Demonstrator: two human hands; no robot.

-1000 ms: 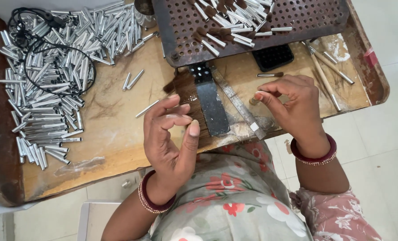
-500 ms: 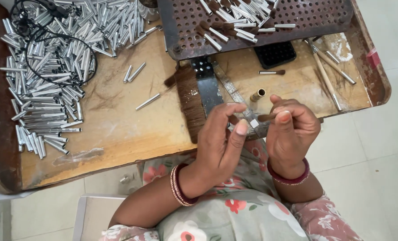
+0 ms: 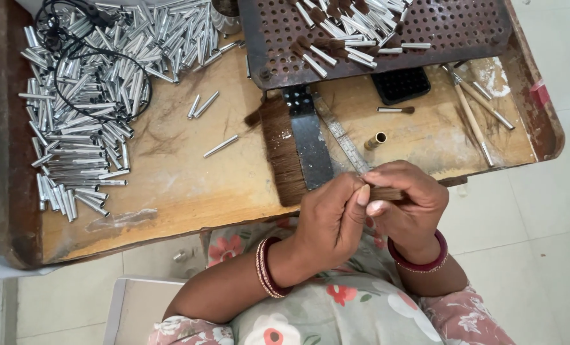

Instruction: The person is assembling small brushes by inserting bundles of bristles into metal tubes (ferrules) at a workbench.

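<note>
I see a worn wooden table (image 3: pixel 170 191) with a raised rim. A big heap of silver tubes (image 3: pixel 93 108) covers its left side up to the far edge, with a black cable (image 3: pixel 74 64) looped over it. A few loose tubes (image 3: pixel 221 145) lie nearer the middle. A perforated metal tray (image 3: pixel 464 32) sits at the far right. A strip of brown bristles (image 3: pixel 281 153) lies mid-table beside a dark bar (image 3: pixel 310 144). Thin sticks (image 3: pixel 473 118) rest toward the right edge.

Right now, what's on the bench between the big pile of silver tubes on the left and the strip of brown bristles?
In the head view, three loose silver tubes lie on bare wood between the tube pile and the bristle strip; otherwise that stretch is bare apart from some stray hairs.
</note>
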